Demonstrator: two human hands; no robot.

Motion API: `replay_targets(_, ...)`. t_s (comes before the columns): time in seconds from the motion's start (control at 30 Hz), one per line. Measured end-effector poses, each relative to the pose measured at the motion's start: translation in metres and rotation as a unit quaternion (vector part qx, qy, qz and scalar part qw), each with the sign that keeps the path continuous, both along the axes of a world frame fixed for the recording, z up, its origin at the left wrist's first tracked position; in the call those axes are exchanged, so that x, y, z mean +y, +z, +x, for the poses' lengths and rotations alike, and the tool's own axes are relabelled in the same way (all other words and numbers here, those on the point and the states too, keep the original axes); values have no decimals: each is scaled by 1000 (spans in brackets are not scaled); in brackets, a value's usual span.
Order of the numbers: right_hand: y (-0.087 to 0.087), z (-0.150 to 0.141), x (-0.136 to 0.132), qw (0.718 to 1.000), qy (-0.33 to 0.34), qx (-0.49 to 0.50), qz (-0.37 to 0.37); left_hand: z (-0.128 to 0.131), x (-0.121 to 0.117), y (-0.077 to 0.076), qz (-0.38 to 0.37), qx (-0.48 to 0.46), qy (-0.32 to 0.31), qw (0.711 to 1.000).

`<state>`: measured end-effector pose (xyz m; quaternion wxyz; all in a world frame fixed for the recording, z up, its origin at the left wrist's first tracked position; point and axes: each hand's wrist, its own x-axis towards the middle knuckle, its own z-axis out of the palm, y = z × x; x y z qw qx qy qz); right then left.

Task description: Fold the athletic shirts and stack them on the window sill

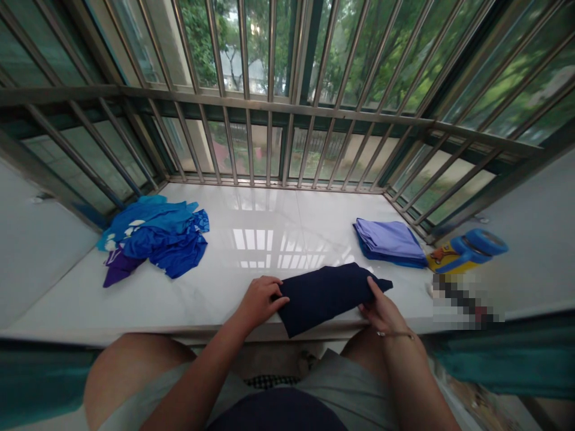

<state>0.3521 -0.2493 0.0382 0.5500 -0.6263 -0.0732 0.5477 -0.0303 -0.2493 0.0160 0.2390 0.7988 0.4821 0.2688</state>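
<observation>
A folded piece of dark navy cloth [327, 296] stretches between my two hands at the front edge of the sill; its exact kind of garment does not show. My left hand [265, 299] grips its left end, thumb below and fingers on top. At the other end my right hand [380, 305] pinches the cloth, thumb on the upper side and fingers underneath. A small corner of the cloth sticks out past my right thumb. Behind it to the right lies a neat stack of folded clothes [390, 239], lilac on top and blue below.
A loose heap of blue and purple clothes [162, 233] lies on the left of the glossy white sill [265, 209]. A blue and yellow bottle [469, 248] leans at the right wall, near a blurred-out patch. Metal window bars [269, 143] enclose the back and sides.
</observation>
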Motion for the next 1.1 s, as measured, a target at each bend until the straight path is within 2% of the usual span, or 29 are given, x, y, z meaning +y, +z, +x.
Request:
replay_targets(0.13, 8, -1, 5, 999, 22, 16, 37, 19, 16, -2, -2, 10, 40, 999)
replay_targets(0.23, 12, -2, 7, 995, -2, 24, 96, 32, 28, -4, -29, 33, 34, 998)
replay_targets(0.3, 12, 1, 8, 994, -8, 22, 111, 35, 34, -5, -64, 50, 30, 996)
replay_targets(0.4, 8, 12, 6, 994, -4, 17, 104, 32, 37, -6, -84, 34, 37, 995)
replay_targets(0.57, -4, 26, 0, 998, -8, 4, 54, 22, 37, -4, -114, -51, 46, 991)
replay_targets(0.67, -8, 24, 0, 997, -39, -44, 48, 20, 40, -2, -120, -80, 99, 985)
replay_targets(0.73, -6, 18, 2, 989, -55, -120, 67, 21, 40, 0, -58, -92, 160, 981)
replay_targets(0.8, 0, 9, 4, 964, -51, -248, 75, 22, 36, 4, 25, -97, 198, 975)
replay_targets(0.87, 11, -4, 7, 915, -23, -398, 60, 28, 30, 13, 65, -106, 165, 978)
replay_targets(0.97, 30, -33, 10, 826, 38, -559, 60, 51, 18, 31, 18, -142, 24, 989)
replay_targets(1.03, 42, -55, 11, 787, 75, -608, 74, 79, 9, 38, -12, -136, -74, 988)
replay_targets(1.1, 51, -74, 10, 760, 100, -638, 75, 112, 0, 35, -9, -60, -142, 988)
